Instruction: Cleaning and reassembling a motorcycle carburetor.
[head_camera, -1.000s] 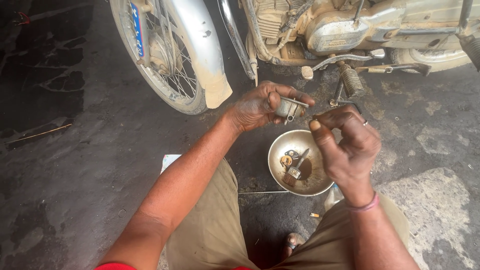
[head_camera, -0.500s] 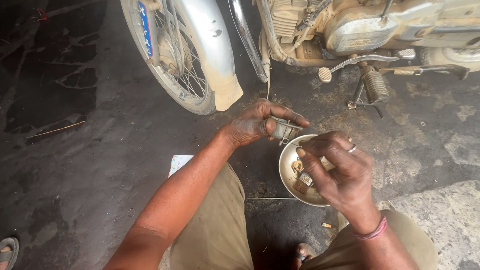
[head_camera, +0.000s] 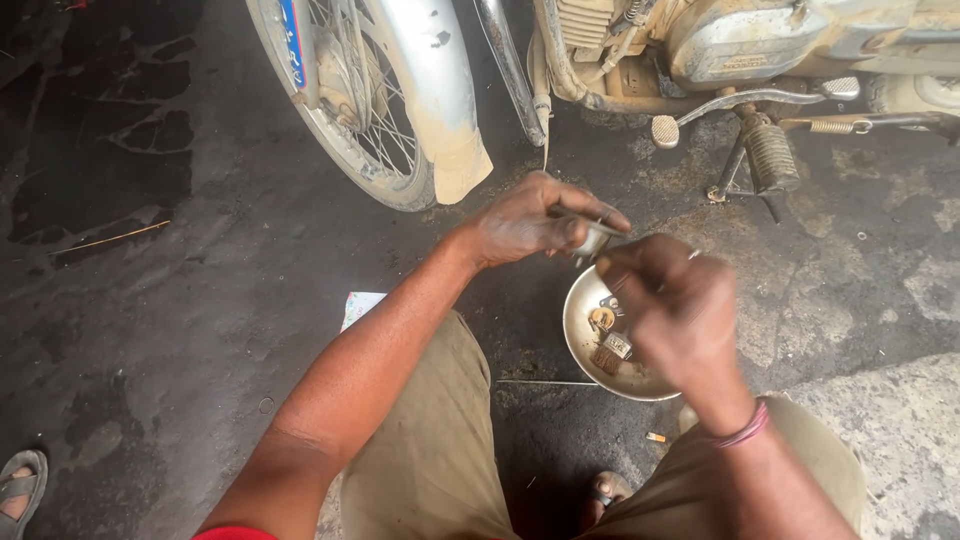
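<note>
My left hand (head_camera: 530, 222) grips a small grey metal part (head_camera: 594, 240) just above the rim of a round metal bowl (head_camera: 578, 345) on the ground. My right hand (head_camera: 672, 310) hovers over the bowl with its fingers pinched at the part's edge; what it pinches is hidden by the fingers. Inside the bowl lie several small metal pieces, among them a washer-like ring (head_camera: 600, 318) and a small ribbed block (head_camera: 617, 346). Both hands are dark with grease.
A motorcycle stands ahead: its front wheel (head_camera: 345, 110) with silver mudguard (head_camera: 440, 90), engine (head_camera: 740, 40) and footpeg (head_camera: 772, 152). A scrap of paper (head_camera: 360, 305) lies left of my knee. A sandalled foot (head_camera: 20, 480) shows at the bottom left.
The view has shifted, so the motorcycle and bowl sit lower and further right. My right hand has come down over the bowl and closer to the part held in my left hand.
</note>
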